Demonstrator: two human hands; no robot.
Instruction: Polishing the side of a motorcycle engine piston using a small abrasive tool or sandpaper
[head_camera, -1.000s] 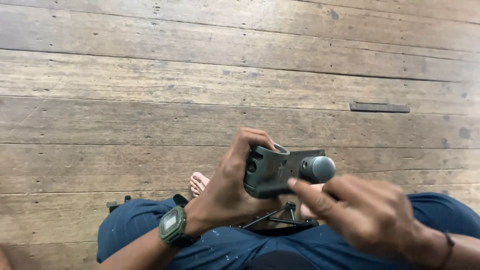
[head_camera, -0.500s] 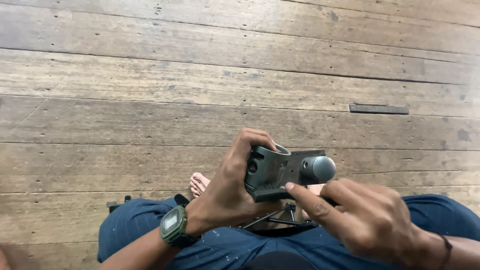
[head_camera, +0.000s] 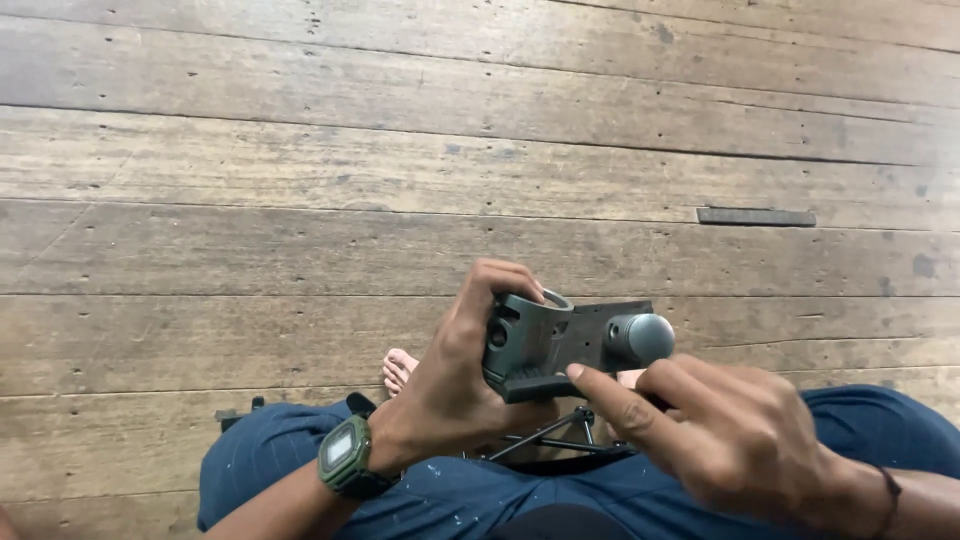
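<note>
Gripping a dark grey device by its left end, the left hand has its fingers curled over the top edge and its thumb underneath, holding the thing above the lap at about 5 o'clock in the view. The device is a blocky moulded body with a round opening on its near-left face, a thin ring at its top edge and a rounded grey knob at its right end. The right hand comes in from 4 o'clock, its forefinger stretched out so that the tip touches the lower edge of the device near the middle; its other fingers are loosely bent beneath the knob and clasp nothing that can be seen. A green digital watch sits on the left wrist. Below the device thin black rods lie across the blue trousers. Bare toes show at 6 o'clock on the worn wooden plank floor, where a small dark strip lies at 2 o'clock.
</note>
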